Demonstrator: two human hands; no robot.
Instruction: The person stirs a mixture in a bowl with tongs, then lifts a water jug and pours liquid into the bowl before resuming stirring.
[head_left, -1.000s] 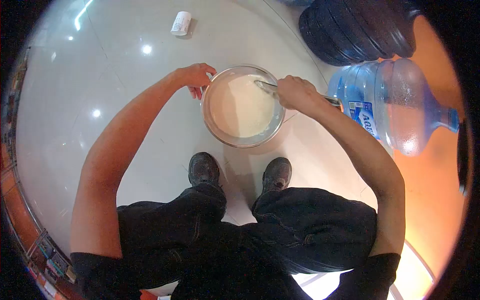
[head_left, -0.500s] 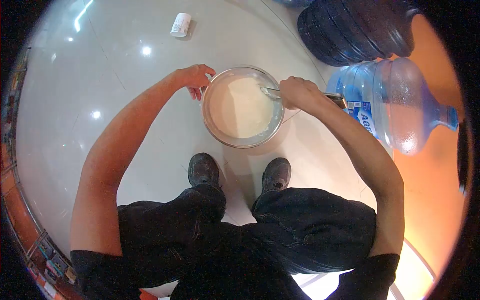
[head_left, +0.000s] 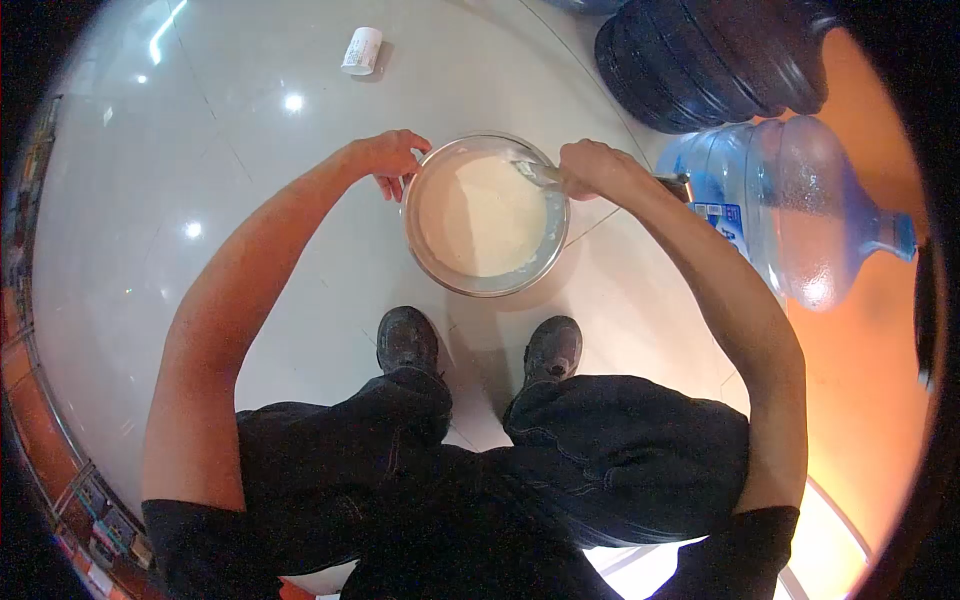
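A round metal bowl (head_left: 487,292) stands on the floor in front of my shoes, with a pale cream-coloured mixture (head_left: 480,215) inside. At its left rim is my left hand (head_left: 393,160), thumb over the edge and fingers curled down the outer side. My right hand (head_left: 592,170) is closed around a long-handled metal utensil (head_left: 540,174) above the right rim. The utensil's front end reaches into the bowl near the mixture's upper right, and its handle end sticks out past my wrist. The exact shape of its head is hidden.
A white paper-wrapped cup or roll (head_left: 362,51) lies on the tiled floor (head_left: 250,90) beyond the bowl. To the right lie a clear blue water jug (head_left: 800,215) and a dark ribbed jug (head_left: 700,60), beside an orange wall (head_left: 850,400). A shelf (head_left: 40,370) runs along the far left.
My right hand has shifted slightly up in view, and the utensil's front end has moved up toward the bowl's far rim. My left hand stays at the rim.
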